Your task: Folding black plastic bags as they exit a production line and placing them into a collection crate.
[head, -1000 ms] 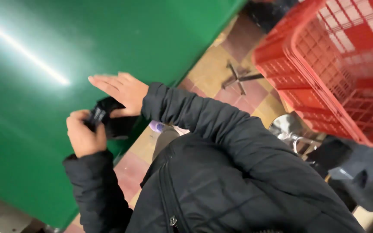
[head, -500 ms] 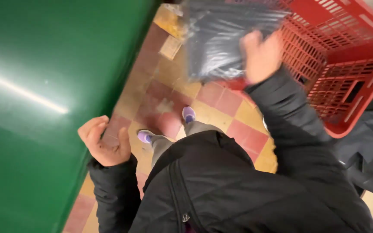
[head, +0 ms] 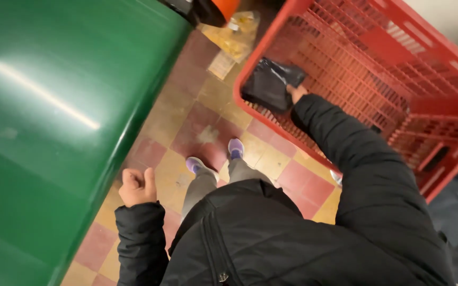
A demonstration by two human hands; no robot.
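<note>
A broad green table (head: 43, 122) fills the whole left side, glossy enough to carry a long streak of reflected light, its rounded edge running down toward the person's left arm. Across from it on the right sits a big red plastic crate (head: 398, 69) with latticed walls and floor, tipped at an angle to the view, its near rim crossing just above the person's right forearm. Between the two lies a floor of worn red and yellow tiles (head: 202, 122), scuffed and stained. The person stands on those tiles in a black padded jacket (head: 292, 233), grey trousers and purple shoes (head: 216, 156), toes pointing away from the camera. Up at the top, by the crate's corner, some yellowish wrapping (head: 234, 34) lies crumpled on the floor. Inside the crate, near its left corner, rests a black plastic-wrapped bundle (head: 269, 85), lying on the lattice floor. The right hand (head: 295, 92) reaches over the rim and meets the bundle's edge; only its back shows, so I cannot tell whether the fingers are closed on it. The left hand (head: 138, 186) is curled into a loose fist beside the table edge, holding nothing I can see
</note>
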